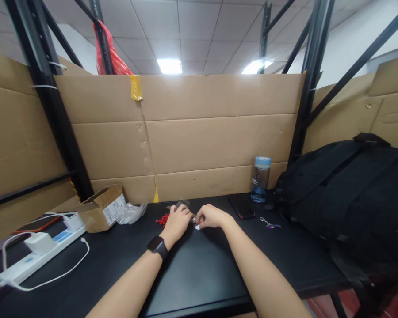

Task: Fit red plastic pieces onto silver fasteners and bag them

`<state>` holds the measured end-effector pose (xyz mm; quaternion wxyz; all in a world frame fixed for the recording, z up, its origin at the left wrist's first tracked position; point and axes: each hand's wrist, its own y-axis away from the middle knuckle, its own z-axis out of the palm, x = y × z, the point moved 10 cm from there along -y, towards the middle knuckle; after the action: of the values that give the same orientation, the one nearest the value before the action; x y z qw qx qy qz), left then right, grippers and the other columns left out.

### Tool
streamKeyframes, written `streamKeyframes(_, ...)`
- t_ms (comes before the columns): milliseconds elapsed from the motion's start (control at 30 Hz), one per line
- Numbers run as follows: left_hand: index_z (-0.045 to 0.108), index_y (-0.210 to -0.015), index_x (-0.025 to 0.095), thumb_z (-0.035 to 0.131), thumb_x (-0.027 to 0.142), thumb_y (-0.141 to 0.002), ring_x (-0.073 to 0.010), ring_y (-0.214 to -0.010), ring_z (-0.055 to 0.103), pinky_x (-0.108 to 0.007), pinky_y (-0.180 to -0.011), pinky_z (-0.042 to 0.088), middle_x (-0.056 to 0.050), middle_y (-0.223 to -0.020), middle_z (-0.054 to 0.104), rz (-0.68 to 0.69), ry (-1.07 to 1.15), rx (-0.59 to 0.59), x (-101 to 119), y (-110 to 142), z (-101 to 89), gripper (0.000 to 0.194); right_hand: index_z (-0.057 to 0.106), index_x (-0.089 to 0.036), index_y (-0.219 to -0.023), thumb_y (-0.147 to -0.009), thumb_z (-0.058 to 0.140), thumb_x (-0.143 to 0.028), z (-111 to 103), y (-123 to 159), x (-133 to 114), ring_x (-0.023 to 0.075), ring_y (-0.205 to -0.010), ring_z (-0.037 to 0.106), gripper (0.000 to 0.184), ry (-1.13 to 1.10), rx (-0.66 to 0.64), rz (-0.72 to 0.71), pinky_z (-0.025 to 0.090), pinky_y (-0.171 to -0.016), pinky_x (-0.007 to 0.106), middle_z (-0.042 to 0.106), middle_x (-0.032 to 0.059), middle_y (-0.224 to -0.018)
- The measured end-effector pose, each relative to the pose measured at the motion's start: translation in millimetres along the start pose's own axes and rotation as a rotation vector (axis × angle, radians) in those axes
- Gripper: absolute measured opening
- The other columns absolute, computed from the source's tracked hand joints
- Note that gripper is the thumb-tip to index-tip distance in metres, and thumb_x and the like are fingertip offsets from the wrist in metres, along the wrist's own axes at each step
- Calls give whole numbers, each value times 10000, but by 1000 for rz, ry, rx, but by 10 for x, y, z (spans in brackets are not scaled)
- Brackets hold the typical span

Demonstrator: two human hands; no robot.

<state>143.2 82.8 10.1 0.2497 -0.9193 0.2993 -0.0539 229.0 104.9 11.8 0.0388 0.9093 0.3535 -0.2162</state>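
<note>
Both hands meet over the black tabletop, at the middle of the head view. My left hand [178, 221], with a black watch on its wrist, is palm down with fingers curled; what its fingertips hold is hidden. Beside those fingertips shows a small shiny piece [193, 219]. Bent fingers of my right hand [210, 216] pinch a small, clear or silvery round piece [197, 227] at the table surface; it is too small to name. Left of my left hand lies a pile of small red pieces [162, 220]. A clear plastic bag [183, 203] lies just behind that hand.
On the left are a white power strip [49, 251] with chargers, an open cardboard box [101, 210] and crumpled plastic [131, 213]. A phone [242, 207], a blue-capped bottle [260, 181], a corded trinket [270, 224] and a black backpack [348, 190] are on the right. Cardboard walls [192, 141] stand behind.
</note>
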Motion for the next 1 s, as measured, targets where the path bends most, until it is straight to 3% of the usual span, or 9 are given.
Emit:
streamKeyframes(100,717,-855,251,546,263,-989,-249,-1071,531,-456,-928,254,-43,-907,726,-63,15,16,-85,-5,-36,218,810,-220,-804,-697,740,-94,-39,-6,70,149,-728,716,180,37,46,82,462,-664,186,772,14,-750)
streamKeyframes(233,705,-884,255,521,284,-1002,-238,-1073,527,-424,-891,251,-30,-991,727,-220,79,112,-219,39,-160,221,795,-230,-745,-643,751,-91,-138,47,219,191,-746,720,178,128,146,249,461,-642,225,772,49,-804)
streamKeyframes(400,697,-899,255,546,346,-991,-232,-1093,521,-383,-859,278,-37,-1070,691,-315,150,188,-306,102,-319,199,775,-214,-760,-691,717,-127,-204,43,269,224,-800,721,125,109,227,278,487,-684,273,770,81,-869)
streamKeyframes(467,707,-902,254,552,348,-983,-243,-1124,513,-386,-876,294,-52,-1107,675,-338,162,207,-338,112,-371,198,762,-207,-819,-777,665,-183,-320,13,230,191,-798,716,109,-41,339,225,500,-709,258,769,61,-852)
streamKeyframes(533,712,-912,257,549,352,-979,-254,-1138,512,-398,-898,313,-63,-1141,660,-380,171,238,-388,129,-424,200,737,-180,-868,-837,622,-260,-555,50,220,176,-801,709,144,-319,573,148,515,-734,257,768,67,-863)
streamKeyframes(600,712,-925,259,543,357,-977,-261,-1141,522,-416,-917,332,-66,-1164,647,-442,192,278,-460,157,-473,203,713,-153,-870,-825,646,-358,-761,148,283,196,-814,703,221,-605,799,84,527,-725,277,767,97,-894)
streamKeyframes(667,707,-943,259,530,360,-978,-264,-1144,538,-432,-933,353,-65,-1174,638,-504,240,314,-541,190,-504,207,700,-148,-863,-776,693,-451,-850,204,344,218,-830,696,315,-772,891,55,524,-687,284,764,116,-918)
streamKeyframes(800,698,-950,248,517,370,-972,-254,-1135,576,-430,-960,407,-60,-1140,639,-592,364,373,-694,247,-515,220,694,-148,-840,-697,753,-501,-840,216,393,217,-801,679,385,-887,884,59,499,-632,273,760,121,-906)
streamKeyframes(1000,702,-934,250,521,385,-963,-232,-1088,608,-397,-975,447,-43,-1090,648,-604,431,424,-766,269,-511,228,700,-148,-825,-688,759,-457,-688,127,337,191,-761,654,342,-899,814,68,477,-607,260,747,98,-860)
